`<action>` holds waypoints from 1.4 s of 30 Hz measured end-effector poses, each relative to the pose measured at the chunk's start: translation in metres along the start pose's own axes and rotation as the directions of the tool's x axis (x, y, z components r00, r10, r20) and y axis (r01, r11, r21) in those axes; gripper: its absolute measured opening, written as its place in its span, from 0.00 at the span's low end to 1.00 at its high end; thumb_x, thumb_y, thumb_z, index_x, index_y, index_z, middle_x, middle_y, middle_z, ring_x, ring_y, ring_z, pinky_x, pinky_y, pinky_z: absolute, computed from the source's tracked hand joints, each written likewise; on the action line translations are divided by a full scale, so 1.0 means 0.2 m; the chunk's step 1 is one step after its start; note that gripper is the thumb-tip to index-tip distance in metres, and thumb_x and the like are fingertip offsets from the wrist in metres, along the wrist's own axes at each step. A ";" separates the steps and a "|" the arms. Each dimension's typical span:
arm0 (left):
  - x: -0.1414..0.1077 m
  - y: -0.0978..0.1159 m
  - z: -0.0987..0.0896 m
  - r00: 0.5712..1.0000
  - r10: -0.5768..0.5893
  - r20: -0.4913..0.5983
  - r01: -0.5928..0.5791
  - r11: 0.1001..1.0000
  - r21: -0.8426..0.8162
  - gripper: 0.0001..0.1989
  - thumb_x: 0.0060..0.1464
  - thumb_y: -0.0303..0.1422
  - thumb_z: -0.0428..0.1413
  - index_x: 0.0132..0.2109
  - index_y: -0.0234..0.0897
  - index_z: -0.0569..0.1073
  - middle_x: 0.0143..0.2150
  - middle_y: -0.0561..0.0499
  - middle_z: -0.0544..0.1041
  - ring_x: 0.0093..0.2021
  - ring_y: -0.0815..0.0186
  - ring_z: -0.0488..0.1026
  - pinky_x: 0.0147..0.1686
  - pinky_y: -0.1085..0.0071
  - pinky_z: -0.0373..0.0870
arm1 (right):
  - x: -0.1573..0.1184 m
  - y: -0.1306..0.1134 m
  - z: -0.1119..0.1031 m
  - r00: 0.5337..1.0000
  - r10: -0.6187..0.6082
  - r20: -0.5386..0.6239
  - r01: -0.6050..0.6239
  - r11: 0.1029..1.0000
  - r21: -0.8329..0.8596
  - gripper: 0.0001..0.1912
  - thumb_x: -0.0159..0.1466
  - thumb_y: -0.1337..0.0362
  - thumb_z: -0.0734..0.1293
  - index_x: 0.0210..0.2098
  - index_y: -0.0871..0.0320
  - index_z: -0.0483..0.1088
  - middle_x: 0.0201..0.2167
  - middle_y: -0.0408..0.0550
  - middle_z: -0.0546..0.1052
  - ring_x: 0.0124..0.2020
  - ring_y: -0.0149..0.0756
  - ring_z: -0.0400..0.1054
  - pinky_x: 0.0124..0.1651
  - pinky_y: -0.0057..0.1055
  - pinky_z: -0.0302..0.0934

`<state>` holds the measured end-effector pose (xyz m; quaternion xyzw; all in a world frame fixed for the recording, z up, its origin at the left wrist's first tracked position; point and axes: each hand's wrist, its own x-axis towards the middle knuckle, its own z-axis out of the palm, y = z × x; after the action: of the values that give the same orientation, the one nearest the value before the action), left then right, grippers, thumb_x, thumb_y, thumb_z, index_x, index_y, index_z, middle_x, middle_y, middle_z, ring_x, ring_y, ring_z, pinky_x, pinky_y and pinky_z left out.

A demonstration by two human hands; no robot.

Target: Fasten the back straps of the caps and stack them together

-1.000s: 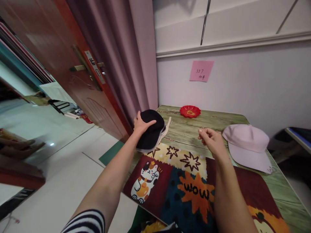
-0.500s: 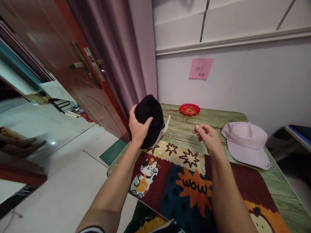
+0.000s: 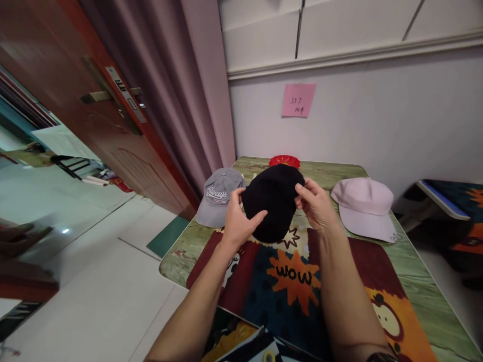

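Observation:
Between my hands, above the table, is a black cap [image 3: 274, 201]. My left hand [image 3: 241, 218] grips its left side, thumb lying across the black cloth. On the upper right edge, my right hand [image 3: 314, 203] pinches the cap between thumb and fingers. Just left of my left hand, a grey cap [image 3: 217, 198] with white lettering rests on the table. A pale pink cap [image 3: 366, 208] lies on the right, apart from my right hand. Behind the black cap a red scalloped dish [image 3: 285, 160] shows only in part.
Under my arms a colourful mat [image 3: 260, 281] covers part of the wood-patterned table [image 3: 179, 261]. A pink paper note [image 3: 299, 100] is stuck to the wall behind. A purple curtain [image 3: 188, 85] and a brown door [image 3: 113, 130] stand at the left.
My left hand has brought the black cap rightward, uncovering the grey cap. My right hand, earlier apart from it, now grips its edge. The view has shifted slightly.

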<state>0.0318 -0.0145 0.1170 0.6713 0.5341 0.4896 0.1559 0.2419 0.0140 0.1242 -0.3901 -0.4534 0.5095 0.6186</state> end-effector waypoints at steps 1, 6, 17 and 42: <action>0.02 0.01 0.01 0.999 0.025 -0.021 -0.024 0.999 0.037 0.34 0.46 0.38 0.68 0.56 0.41 0.62 0.55 0.43 0.73 0.56 0.54 0.72 0.56 0.57 0.69 | 0.00 -0.01 -0.01 0.998 -0.061 -0.013 0.060 0.998 -0.022 0.22 0.53 0.49 0.75 0.40 0.53 0.68 0.31 0.41 0.72 0.24 0.27 0.66 0.26 0.25 0.63; 0.09 -0.02 0.11 0.942 0.307 -0.136 -0.279 0.941 0.193 0.25 0.49 0.40 0.67 0.48 0.40 0.63 0.61 0.39 0.70 0.61 0.51 0.67 0.61 0.53 0.61 | 0.01 -0.03 -0.08 0.948 -0.318 0.031 0.319 0.938 -0.137 0.27 0.54 0.44 0.74 0.45 0.51 0.68 0.54 0.54 0.75 0.54 0.46 0.71 0.50 0.40 0.69; -0.20 -0.25 0.18 0.968 0.193 0.162 -0.238 0.908 0.345 0.15 0.56 0.47 0.60 0.33 0.40 0.72 0.40 0.44 0.80 0.46 0.53 0.74 0.49 0.58 0.66 | 0.07 0.07 -0.29 0.971 -0.082 0.226 0.220 0.681 -0.698 0.13 0.53 0.51 0.76 0.30 0.54 0.79 0.32 0.46 0.82 0.37 0.44 0.74 0.41 0.35 0.65; 0.13 0.05 0.18 0.904 -0.292 0.313 0.424 0.709 -0.564 0.16 0.45 0.38 0.64 0.38 0.37 0.68 0.32 0.53 0.78 0.17 0.74 0.70 0.15 0.78 0.65 | -0.03 -0.06 -0.07 0.964 -0.071 0.257 0.163 0.920 -0.356 0.21 0.68 0.46 0.61 0.45 0.56 0.70 0.23 0.43 0.75 0.24 0.33 0.69 0.31 0.30 0.65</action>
<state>0.0656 0.0147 0.1209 0.5107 0.4452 0.5272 0.5128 0.2577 0.0051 0.1300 -0.4084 -0.6359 0.4188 0.5034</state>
